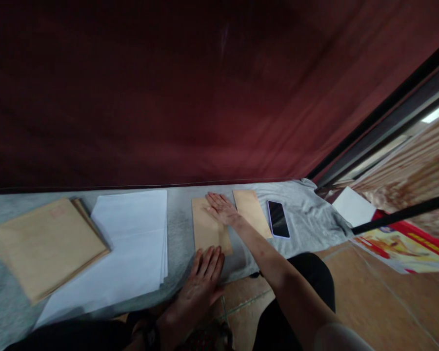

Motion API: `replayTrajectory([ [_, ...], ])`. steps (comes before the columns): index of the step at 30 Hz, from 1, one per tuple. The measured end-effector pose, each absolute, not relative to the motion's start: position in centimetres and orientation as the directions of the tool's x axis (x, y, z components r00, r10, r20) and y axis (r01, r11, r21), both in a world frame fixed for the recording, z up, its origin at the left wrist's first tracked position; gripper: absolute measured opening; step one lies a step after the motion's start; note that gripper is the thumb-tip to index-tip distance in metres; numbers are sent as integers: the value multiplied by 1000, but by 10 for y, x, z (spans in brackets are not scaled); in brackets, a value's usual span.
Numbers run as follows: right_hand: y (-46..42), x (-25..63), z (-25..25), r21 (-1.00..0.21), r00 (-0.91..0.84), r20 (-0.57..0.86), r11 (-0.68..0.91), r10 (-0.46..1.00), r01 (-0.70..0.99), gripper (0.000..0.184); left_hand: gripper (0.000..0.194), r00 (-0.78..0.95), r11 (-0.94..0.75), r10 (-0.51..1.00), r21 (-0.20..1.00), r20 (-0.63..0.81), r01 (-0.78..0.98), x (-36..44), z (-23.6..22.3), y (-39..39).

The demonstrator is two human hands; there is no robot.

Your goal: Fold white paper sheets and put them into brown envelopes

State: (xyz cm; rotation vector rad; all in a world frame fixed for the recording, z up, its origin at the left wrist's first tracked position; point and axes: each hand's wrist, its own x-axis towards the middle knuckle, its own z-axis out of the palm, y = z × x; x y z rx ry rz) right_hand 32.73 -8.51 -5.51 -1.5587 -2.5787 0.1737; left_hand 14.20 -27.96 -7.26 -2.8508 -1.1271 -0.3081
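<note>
Nearest, one black trouser leg and the brown tiled floor lie on the near side of the middle envelope, the landmark here: a single brown kraft-paper envelope lying flat. Two bare hands rest on it. The left hand, with one dark wristband behind it, lays its outstretched fingers over the middle envelope's near edge; the palm is open and has hold of nothing. The right hand is spread palm down across the middle envelope's farther part, fingers extended toward its far left corner, likewise gripping nothing, with its forearm crossing beyond the envelope's right side. Just right of the middle envelope lies one more kraft envelope, partly covered by that forearm, and right of this one is one smartphone with a dark screen and a lilac case. To the middle envelope's left are white paper sheets, at least two by their offset edges, and farther left one pile of kraft envelopes overlaps them; how many it contains cannot be counted. All this rests on one grey cloth beneath the middle envelope. Well to the right of the envelope are one red-and-yellow printed package, one white panel and two black bars. Beyond the envelope, one dark red curtain fills the background.
</note>
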Motion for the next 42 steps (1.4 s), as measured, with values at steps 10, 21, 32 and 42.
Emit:
replayTrajectory([
  [10,-94,305,-53,-194,-584,-2,573,812,797,63,88,711,-729,678,44,186,683,142,-65,-280],
  [21,-131,296,-38,-333,-602,-33,559,798,759,55,77,733,-741,668,29,131,670,141,-68,-279],
  [32,-180,293,-30,-409,-551,-105,469,828,783,51,76,748,-752,658,14,93,659,133,-87,-279],
  [42,-228,294,-30,-479,-486,-186,353,854,804,50,68,761,-755,648,161,30,636,129,-59,-275],
])
